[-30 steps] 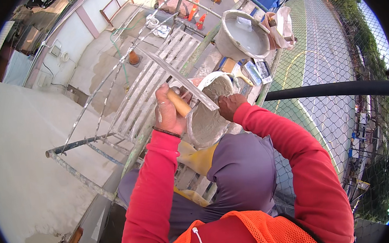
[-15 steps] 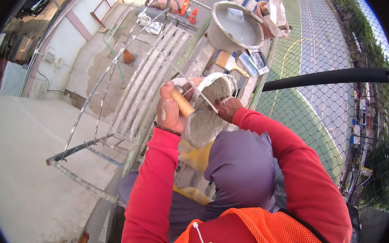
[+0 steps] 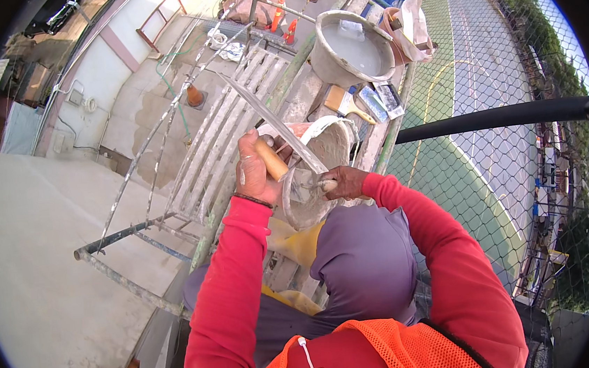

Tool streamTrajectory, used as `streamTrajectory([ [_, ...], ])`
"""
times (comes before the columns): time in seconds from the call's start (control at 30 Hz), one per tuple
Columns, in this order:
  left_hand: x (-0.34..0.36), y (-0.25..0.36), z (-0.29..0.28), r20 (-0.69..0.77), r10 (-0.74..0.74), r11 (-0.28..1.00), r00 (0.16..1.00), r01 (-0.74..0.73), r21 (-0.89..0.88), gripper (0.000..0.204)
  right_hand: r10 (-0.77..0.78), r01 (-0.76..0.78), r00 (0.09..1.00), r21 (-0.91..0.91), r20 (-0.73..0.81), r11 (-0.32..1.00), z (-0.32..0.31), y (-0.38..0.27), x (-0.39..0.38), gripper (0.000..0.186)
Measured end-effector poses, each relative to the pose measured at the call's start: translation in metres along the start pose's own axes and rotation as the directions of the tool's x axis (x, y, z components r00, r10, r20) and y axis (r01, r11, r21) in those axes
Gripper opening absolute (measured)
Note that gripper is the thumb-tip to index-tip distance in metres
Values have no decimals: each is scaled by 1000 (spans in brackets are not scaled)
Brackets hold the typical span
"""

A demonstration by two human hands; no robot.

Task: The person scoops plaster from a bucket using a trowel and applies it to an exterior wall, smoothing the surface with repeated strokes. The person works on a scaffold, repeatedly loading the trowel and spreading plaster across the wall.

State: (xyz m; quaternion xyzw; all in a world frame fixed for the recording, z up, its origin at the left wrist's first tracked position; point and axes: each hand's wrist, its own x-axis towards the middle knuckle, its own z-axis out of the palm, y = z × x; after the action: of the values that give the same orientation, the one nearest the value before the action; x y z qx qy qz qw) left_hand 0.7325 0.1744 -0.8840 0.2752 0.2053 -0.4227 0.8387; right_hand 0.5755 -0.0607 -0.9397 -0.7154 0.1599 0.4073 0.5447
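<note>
My left hand (image 3: 251,174) is wrapped round the thick wooden handle (image 3: 272,159) of a hand tool. Its far end points down toward a white, plaster-smeared bucket (image 3: 337,121) between my knees. In my right hand (image 3: 347,181) is the pale handle of a long-bladed trowel (image 3: 269,117). The narrow metal blade slants up and left across the bucket, over the fingers of my left hand. Wet grey plaster (image 3: 331,146) coats the bucket's inside. Where the two tools meet over the bucket, the left tool's working end is hard to make out.
Beyond the bucket lie a wide brush (image 3: 345,103) and a blue-and-white pad (image 3: 374,103). A large tub (image 3: 318,50) of cloudy water stands behind them. Slatted scaffold planks (image 3: 233,119) and rails run along the left. Netting (image 3: 475,168) and a black pipe (image 3: 492,120) are at the right.
The long trowel has turned from edge-on to show more of its blade. My right hand has moved slightly down, and its handle now shows. Less plaster shows at the bucket's near side.
</note>
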Motion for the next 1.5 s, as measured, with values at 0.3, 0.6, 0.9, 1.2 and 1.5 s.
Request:
streamTrajectory([
  [0.3, 18, 18, -21, 95, 111, 885, 989, -55, -462, 53, 78, -98, 962, -66, -260, 993, -53, -58, -86, 49],
  [0.6, -25, 17, -105, -193, 208, 856, 959, -274, -439, 49, -6, 11, 957, 16, -291, 1000, -36, -85, -64, 38],
  [0.9, -64, -12, -137, -184, 175, 900, 967, -233, -369, 53, 27, -27, 974, 1, -225, 1000, -23, -97, -49, 49],
  [1.2, -85, -2, -164, 40, 363, 904, 931, -341, -257, 48, -252, 226, 922, -120, -295, 967, 1, -107, -62, 32],
  [1.5, -22, -25, -113, 379, 246, 969, 892, -227, -95, 61, -894, 393, 291, -810, -340, 435, 26, -110, -31, 45],
])
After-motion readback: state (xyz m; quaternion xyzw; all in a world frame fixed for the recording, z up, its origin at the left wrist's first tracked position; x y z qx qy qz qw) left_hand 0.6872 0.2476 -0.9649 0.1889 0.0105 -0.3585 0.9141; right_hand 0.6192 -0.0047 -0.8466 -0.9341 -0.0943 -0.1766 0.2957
